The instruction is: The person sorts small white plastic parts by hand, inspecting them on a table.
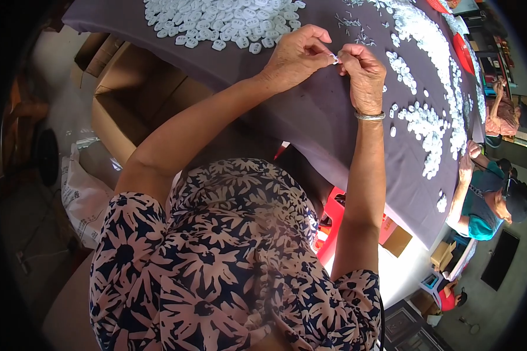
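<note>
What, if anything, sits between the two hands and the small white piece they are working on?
Nothing visible. The left hand and right hand both pinch the small white piece directly, fingertips meeting over the grey tablecloth.

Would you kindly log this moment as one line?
left hand: pinching small white piece | right hand: pinching same piece | below: grey cloth

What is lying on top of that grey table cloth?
Heaps of small white plastic pieces and a long band of them lie on the grey cloth. Both hands pinch one piece; the fingers hide most of it.
</note>
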`<move>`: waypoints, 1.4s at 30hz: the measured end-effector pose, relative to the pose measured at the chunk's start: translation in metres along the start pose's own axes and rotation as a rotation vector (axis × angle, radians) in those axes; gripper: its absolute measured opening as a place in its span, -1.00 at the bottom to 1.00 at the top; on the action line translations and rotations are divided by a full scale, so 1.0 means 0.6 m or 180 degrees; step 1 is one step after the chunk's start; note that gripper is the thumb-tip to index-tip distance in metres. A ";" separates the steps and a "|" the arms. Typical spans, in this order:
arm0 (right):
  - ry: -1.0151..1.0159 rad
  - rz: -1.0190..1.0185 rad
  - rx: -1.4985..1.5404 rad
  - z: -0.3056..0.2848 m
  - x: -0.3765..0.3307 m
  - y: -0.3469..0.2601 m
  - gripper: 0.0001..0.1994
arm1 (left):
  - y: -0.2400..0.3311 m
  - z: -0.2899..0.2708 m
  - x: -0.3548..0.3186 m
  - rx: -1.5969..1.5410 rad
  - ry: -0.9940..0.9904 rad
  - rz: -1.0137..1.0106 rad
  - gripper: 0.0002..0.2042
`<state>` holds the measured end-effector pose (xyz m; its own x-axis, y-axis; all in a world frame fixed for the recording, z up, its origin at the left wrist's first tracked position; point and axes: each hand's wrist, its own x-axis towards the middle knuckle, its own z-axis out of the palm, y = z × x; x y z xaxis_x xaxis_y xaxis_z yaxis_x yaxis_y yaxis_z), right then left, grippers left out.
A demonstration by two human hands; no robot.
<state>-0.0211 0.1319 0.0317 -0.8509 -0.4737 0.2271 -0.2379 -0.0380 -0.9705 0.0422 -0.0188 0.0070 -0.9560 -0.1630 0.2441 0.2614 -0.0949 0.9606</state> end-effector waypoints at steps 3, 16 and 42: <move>-0.0041 0.0010 -0.0025 0.001 -0.001 -0.002 -0.93 | -0.001 0.000 0.001 0.0025 0.0007 -0.0007 -0.71; -0.0237 0.0229 -0.0220 0.004 0.004 -0.007 -0.93 | -0.007 0.002 0.000 -0.0083 0.0197 -0.0005 -0.76; 0.0255 0.0720 -0.1598 -0.270 -0.101 -0.091 -0.81 | -0.009 -0.003 0.006 -0.0178 -0.0043 -0.0070 -0.81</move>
<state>-0.0324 0.3055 0.0837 -0.9349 -0.3523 0.0419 -0.2225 0.4903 -0.8427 0.0373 -0.0203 0.0024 -0.9632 -0.1469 0.2250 0.2469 -0.1531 0.9569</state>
